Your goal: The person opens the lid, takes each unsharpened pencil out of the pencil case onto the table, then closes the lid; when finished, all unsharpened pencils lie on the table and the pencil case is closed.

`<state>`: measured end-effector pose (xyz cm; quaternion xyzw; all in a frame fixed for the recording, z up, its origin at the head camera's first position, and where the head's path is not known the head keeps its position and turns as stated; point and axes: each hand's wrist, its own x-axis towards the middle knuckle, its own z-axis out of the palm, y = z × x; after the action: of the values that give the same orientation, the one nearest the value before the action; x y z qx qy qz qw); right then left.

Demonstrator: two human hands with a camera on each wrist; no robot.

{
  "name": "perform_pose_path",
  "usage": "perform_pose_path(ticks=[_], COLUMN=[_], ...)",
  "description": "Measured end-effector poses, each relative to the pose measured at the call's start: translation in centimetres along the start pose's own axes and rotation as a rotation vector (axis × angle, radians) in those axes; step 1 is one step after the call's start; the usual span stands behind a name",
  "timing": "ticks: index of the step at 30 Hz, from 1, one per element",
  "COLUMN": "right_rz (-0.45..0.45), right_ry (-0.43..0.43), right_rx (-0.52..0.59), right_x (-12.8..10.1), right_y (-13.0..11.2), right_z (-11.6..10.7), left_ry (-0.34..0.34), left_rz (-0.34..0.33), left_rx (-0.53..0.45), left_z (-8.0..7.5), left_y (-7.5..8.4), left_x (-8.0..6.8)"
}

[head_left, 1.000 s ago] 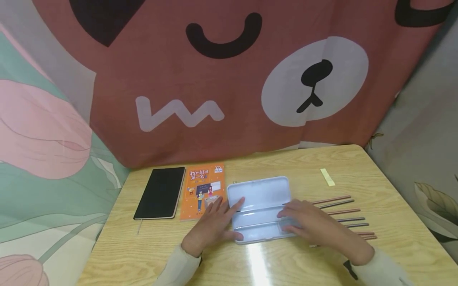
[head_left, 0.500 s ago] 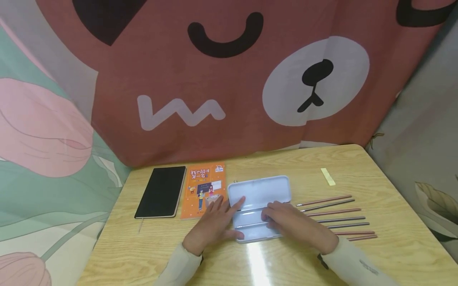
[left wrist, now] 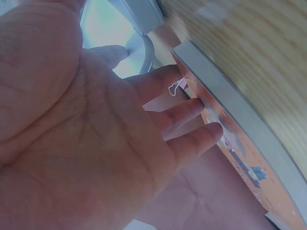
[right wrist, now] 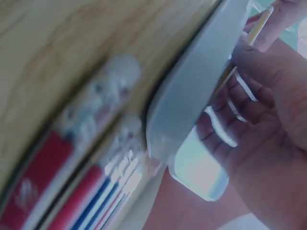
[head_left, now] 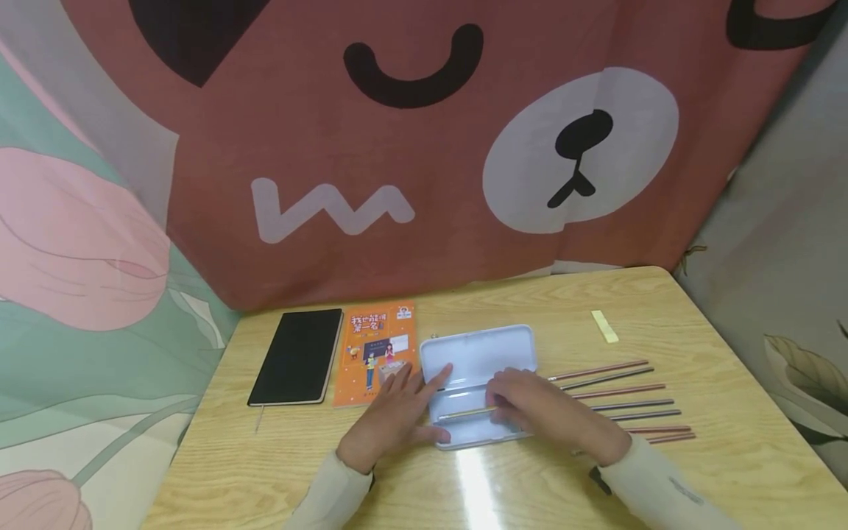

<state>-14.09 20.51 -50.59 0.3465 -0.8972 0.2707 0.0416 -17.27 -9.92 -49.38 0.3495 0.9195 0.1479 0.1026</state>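
Note:
A white pencil case [head_left: 478, 353] lies with its lid up in the middle of the table. My left hand [head_left: 396, 423] rests at its left end, fingers spread and straight, with the thumb by the front rim and the index finger against the lid. My right hand [head_left: 530, 405] is over the case's right half, pinching a slim yellow pencil [head_left: 467, 414] that points left across the tray. In the right wrist view the thumb lies over this yellow pencil [right wrist: 259, 26]. My palm hides its right end in the head view.
Several red and dark pencils [head_left: 632, 394] lie side by side right of the case, partly under my right forearm. A pale yellow strip [head_left: 604, 327] lies farther back. Left of the case are an orange book [head_left: 363, 361] and a black notebook [head_left: 297, 357].
My right hand has moved left from the case's right end to its middle. The yellow pencil now shows in its fingers. The left hand has stayed in place.

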Motion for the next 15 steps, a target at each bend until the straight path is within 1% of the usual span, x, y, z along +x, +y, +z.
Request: perform_pose_path(ticks=[3,7,13,15], right_rz=[-0.038,-0.08,-0.17,-0.179], right_ry=[0.028,0.068,0.171,0.191], right_rx=[-0.001,-0.049,-0.141,-0.156], right_x=[0.0,-0.6,-2.8,-3.7], right_y=[0.1,0.9,3.3,4.3], right_z=[-1.0,-2.8,-5.9,-7.0], left_ry=[0.004,0.007,-0.002,-0.003], left_rz=[0.001,0.003,0.003,0.0], left_rx=[0.001,-0.005,-0.001,-0.006], left_z=[0.0,-0.1,-0.1,-0.1], left_y=[0.0,0.0,0.0,0.0], left_x=[0.0,0.0,0.1,0.1])
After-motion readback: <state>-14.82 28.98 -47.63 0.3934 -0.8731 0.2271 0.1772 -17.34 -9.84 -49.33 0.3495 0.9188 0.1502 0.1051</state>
